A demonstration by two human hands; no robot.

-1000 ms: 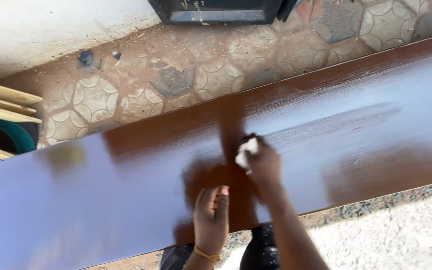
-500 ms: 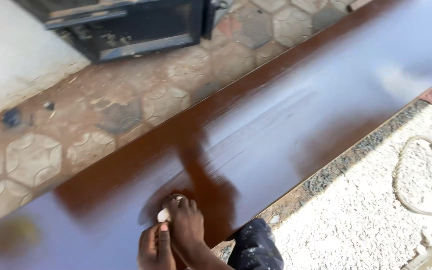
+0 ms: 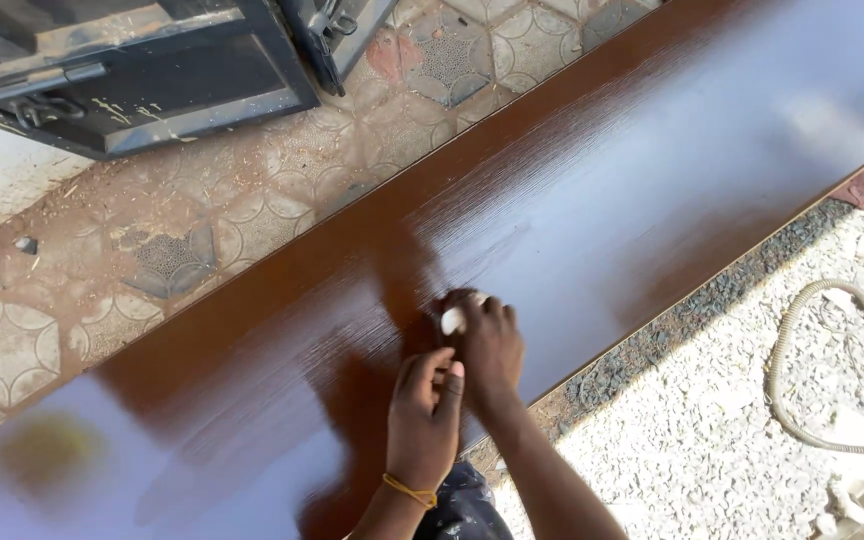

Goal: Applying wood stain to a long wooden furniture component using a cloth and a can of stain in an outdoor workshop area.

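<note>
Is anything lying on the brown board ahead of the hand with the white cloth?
Nothing visible does. The right hand presses the white cloth on the brown board, the left hand beside it. The glossy surface ahead shows only reflections; the hose lies off on the gravel.

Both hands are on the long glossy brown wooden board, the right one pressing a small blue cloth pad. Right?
Not quite: the head view shows the cloth pad is white, not blue. The right hand presses it on the long glossy brown wooden board, left hand beside it.
</note>
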